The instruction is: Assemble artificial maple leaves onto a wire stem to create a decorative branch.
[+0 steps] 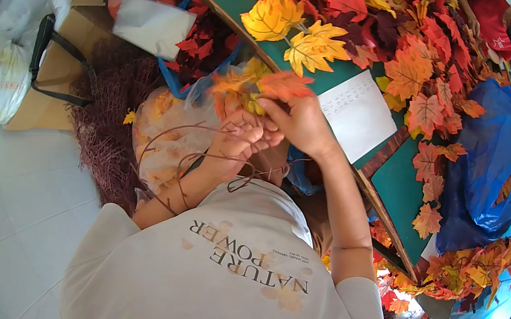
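Observation:
Close in front of my chest, both hands work on one spray of artificial maple leaves [286, 86], orange, red and yellow. My left hand [242, 137] is closed, palm up, round the spray's lower end. A thin brown stem [188, 126] trails from there in loose loops over my left forearm. My right hand [302, 123] meets the left one and pinches the spray just below its leaves, thumb against the fingers. The exact spot where the fingertips grip is partly hidden by the leaves and by the hands themselves.
A green table [398, 197] with a wooden edge lies ahead and right, heaped with leaf sprays [412, 71]. On it are a white sheet [359, 115] and a blue plastic bag [488, 164]. Bundled brown stems [115, 116] and a cardboard box [55, 85] stand left. Another person [494, 24] is far right.

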A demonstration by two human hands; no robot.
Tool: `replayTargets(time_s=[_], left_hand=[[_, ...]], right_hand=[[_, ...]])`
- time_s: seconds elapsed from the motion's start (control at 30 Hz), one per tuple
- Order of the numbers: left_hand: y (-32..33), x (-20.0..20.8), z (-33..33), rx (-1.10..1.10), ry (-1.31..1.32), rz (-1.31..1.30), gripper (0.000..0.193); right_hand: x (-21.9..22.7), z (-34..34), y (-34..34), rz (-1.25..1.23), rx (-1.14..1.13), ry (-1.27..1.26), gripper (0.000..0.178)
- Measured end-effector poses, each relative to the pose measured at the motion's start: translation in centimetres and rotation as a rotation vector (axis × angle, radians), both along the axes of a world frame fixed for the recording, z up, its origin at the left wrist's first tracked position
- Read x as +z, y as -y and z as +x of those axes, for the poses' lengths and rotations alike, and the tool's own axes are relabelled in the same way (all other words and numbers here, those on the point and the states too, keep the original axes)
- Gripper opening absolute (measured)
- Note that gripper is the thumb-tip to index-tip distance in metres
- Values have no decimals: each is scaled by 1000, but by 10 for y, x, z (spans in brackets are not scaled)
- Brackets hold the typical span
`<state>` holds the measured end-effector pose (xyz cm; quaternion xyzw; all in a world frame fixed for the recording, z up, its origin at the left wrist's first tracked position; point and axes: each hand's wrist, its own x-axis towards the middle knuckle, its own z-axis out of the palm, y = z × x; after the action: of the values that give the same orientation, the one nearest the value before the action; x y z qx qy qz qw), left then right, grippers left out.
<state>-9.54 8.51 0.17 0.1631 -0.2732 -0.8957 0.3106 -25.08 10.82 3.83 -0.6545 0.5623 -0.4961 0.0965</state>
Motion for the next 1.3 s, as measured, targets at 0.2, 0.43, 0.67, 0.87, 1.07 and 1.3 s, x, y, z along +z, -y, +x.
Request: replayTargets(time_s=[0.2, 0.43, 0.67, 0.87, 1.07, 1.3], left_hand=[[34, -19, 1, 414, 167, -447, 7], [40, -17, -4, 474, 194, -439, 10], [33, -2, -2, 348, 148, -282, 20], [29, 7, -4, 239, -24, -178, 27], [29, 6, -10, 123, 46, -327, 31], [11, 29, -25, 180, 71, -328, 25]], right_hand=[[8, -32, 30, 28, -450, -281, 12], [-22, -54, 73, -23, -374, -621, 14], [-7, -71, 79, -146, -598, -22, 12], [12, -104, 56, -348, -451, 999, 17], [14, -103, 19, -273, -444, 1173, 17], [3, -21, -27, -21, -167, 1280, 14]])
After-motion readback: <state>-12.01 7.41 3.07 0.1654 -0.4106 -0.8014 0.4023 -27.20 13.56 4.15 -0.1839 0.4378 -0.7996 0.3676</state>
